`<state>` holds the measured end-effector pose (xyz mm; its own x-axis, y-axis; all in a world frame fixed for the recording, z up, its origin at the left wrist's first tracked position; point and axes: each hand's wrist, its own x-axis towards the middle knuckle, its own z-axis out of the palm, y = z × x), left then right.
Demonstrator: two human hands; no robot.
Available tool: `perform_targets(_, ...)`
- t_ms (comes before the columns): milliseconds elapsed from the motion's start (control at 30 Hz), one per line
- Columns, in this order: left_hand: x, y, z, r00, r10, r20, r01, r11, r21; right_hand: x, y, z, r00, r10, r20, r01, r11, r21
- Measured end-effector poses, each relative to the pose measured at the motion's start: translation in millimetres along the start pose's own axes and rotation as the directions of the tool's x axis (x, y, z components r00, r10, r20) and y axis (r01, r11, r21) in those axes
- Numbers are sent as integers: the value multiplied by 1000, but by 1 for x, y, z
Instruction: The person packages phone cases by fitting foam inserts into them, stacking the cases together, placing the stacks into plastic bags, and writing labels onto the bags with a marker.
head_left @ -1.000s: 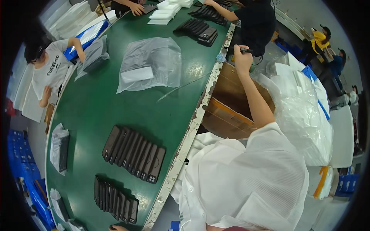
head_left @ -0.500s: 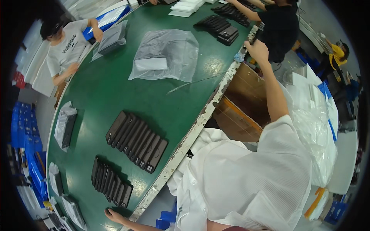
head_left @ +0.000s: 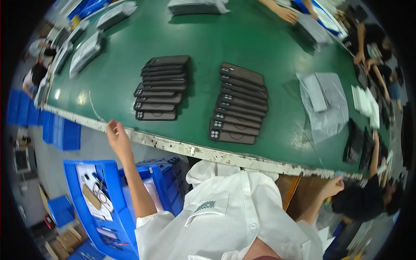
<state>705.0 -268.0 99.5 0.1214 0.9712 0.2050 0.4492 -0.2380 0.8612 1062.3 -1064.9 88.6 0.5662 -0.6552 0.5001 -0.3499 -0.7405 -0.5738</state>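
Observation:
My left hand (head_left: 119, 139) is at the table's near edge with its fingers curled in. A thin pale strip (head_left: 96, 107) lies on the table just beyond its fingertips; whether the fingers touch it, I cannot tell. Far to the right, my right hand (head_left: 333, 187) is closed at the same edge, beside a small bluish crumpled piece (head_left: 338, 173). What either hand grips is hidden. Between them lie two overlapping rows of dark brown phone cases with round camera openings, a left row (head_left: 161, 89) and a right row (head_left: 239, 104). Neither hand touches these rows.
On the green table (head_left: 203, 39) are grey wrapped packs (head_left: 86, 53) along the far left and a clear plastic bag (head_left: 331, 117) with a white box at right. Blue crates (head_left: 76, 208) stand below the left edge. Co-workers' hands (head_left: 284, 14) reach in opposite and at right.
My view has swung left, so the phone case rows now appear straight ahead and the plastic bag at right. My left hand now shows higher at the table edge. The rows look unchanged.

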Motion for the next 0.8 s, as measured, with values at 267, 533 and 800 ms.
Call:
perform_targets(267, -79, 41, 105, 965, 215, 147, -242, 948, 205, -274, -478, 35, 58, -965, 257, 71, 261, 963)
perform_targets(533, -26, 49, 173, 995, -55, 80, 90, 826, -556, -483, -639, 75, -666, -727, 166, 385, -145, 911)
perform_targets(800, -168, 91, -46, 966, -194, -168, 143, 950, -279, -507, -626, 97, -615, -737, 279, 582, -186, 791)
